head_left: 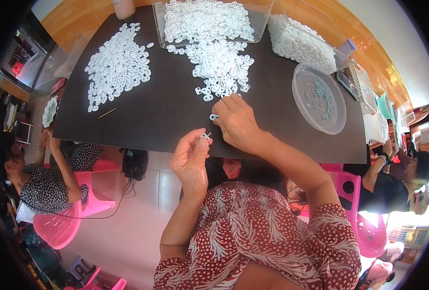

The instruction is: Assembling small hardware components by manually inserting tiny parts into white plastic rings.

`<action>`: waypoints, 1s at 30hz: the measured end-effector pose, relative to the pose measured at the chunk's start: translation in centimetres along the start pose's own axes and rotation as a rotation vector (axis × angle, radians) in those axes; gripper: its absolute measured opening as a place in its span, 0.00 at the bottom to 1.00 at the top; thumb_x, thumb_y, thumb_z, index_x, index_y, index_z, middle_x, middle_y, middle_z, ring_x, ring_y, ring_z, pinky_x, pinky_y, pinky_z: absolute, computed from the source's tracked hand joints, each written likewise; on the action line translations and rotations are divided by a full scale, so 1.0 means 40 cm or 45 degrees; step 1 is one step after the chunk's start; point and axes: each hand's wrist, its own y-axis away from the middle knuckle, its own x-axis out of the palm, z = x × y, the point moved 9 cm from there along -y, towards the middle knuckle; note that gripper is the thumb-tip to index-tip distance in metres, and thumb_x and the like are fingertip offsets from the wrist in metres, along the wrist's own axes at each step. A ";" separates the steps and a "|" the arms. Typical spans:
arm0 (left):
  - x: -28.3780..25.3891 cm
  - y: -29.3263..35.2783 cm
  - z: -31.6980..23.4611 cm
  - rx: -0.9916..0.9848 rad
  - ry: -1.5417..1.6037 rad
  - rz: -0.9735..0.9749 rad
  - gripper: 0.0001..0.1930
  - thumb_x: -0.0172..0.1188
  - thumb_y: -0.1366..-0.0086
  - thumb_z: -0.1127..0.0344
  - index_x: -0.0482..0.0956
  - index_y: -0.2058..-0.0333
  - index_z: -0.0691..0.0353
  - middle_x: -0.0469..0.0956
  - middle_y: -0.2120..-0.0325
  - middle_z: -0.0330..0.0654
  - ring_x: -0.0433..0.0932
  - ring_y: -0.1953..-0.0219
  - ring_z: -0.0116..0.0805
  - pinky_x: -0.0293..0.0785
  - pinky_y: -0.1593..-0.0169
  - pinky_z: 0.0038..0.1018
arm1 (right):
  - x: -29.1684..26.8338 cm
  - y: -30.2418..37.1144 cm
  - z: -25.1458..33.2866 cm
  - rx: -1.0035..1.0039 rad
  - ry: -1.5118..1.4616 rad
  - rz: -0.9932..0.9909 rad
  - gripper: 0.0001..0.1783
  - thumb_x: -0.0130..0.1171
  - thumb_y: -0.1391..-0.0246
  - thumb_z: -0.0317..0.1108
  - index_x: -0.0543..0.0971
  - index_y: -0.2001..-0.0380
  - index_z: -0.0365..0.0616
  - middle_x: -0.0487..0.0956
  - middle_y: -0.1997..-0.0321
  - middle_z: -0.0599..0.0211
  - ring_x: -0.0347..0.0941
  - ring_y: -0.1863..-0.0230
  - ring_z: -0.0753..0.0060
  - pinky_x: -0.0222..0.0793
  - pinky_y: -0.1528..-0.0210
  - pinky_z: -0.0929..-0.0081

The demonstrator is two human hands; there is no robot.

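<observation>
My left hand [192,162], at the table's near edge, is closed. Its thumb and forefinger pinch a small white plastic piece [204,136], with a thin grey bit sticking out of it. To its right, my right hand [237,122] is bent down over the table with its fingers drawn together on a white two-holed oval piece [213,117]. Part of that piece is hidden by the fingers. Just beyond the right hand spreads a loose heap of white two-holed oval pieces [222,67], which spills from a clear bin [267,21].
Another pile of white pieces [120,67] lies at the left, near a thin yellowish stick [107,113]. At the right sit a round clear tray [304,108] with small grey-green parts and a second full bin [301,43]. People sit on pink chairs at both sides.
</observation>
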 end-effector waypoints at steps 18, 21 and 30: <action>0.017 0.009 -0.012 -0.096 0.000 0.049 0.07 0.57 0.40 0.76 0.77 0.62 0.70 0.78 0.74 0.41 0.71 0.76 0.20 0.64 0.75 0.15 | 0.023 0.072 -0.080 0.913 -1.473 0.161 0.05 0.61 0.54 0.26 0.79 0.71 0.37 0.76 0.78 0.72 0.68 0.77 0.87 0.61 0.77 0.85; 0.020 0.013 -0.015 -0.118 0.001 0.067 0.07 0.57 0.40 0.76 0.76 0.62 0.68 0.78 0.74 0.39 0.72 0.75 0.18 0.64 0.74 0.14 | 0.025 0.074 -0.078 0.927 -1.520 0.158 0.06 0.60 0.53 0.27 0.79 0.70 0.37 0.77 0.77 0.72 0.68 0.77 0.86 0.61 0.76 0.86; 0.026 0.016 -0.014 -0.121 -0.011 0.061 0.07 0.57 0.40 0.77 0.76 0.63 0.70 0.78 0.75 0.42 0.71 0.78 0.19 0.64 0.76 0.14 | 0.019 0.076 -0.065 0.871 -1.529 0.175 0.07 0.60 0.52 0.27 0.78 0.68 0.37 0.78 0.76 0.72 0.69 0.75 0.86 0.62 0.75 0.86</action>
